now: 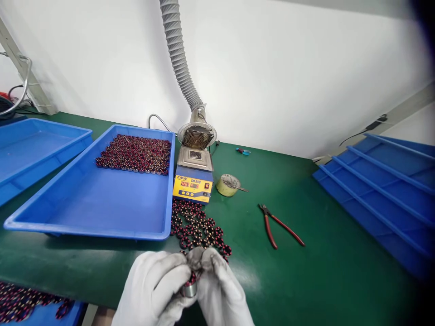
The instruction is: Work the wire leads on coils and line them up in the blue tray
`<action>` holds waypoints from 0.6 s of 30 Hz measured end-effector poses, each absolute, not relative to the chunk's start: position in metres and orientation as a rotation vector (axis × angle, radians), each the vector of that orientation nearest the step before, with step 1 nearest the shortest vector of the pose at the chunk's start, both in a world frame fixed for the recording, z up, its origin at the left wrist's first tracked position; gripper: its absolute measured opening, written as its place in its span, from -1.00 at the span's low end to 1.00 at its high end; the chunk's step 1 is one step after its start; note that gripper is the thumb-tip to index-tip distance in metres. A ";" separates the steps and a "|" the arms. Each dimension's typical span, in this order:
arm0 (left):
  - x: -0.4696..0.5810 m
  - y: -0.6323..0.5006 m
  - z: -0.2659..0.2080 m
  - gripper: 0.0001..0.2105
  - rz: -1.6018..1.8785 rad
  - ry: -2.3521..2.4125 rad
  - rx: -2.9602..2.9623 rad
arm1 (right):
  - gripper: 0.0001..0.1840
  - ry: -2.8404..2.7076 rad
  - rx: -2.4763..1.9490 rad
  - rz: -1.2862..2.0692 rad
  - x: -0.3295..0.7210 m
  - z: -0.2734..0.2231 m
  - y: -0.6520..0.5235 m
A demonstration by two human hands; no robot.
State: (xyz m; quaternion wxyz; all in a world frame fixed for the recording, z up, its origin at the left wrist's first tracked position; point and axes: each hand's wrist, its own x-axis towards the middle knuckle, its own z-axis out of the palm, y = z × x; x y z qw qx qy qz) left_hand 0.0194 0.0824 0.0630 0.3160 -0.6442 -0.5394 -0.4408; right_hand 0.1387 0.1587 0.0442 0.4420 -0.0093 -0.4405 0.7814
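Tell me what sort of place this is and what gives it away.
Probably a factory workbench for small-part assembly, perhaps electronics: a benchtop unit with a digital display, a flexible duct ending by it, and a blue tray holding many small ring-shaped parts.

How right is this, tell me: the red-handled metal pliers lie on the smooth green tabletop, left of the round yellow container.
Wrong side: the head view shows the red-handled metal pliers on the smooth green tabletop, right of the round yellow container.
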 end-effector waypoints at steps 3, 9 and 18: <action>0.020 0.084 0.061 -0.78 -1.138 -1.461 -1.700 | -0.76 -0.977 -0.139 1.975 0.138 0.039 0.158; 0.016 0.086 0.058 -0.75 -1.090 -1.429 -1.655 | -0.65 -0.857 -0.360 2.159 0.131 0.036 0.146; 0.000 0.100 0.052 -0.89 -1.745 -1.573 -2.108 | -0.62 -0.786 -0.272 2.270 0.129 0.035 0.143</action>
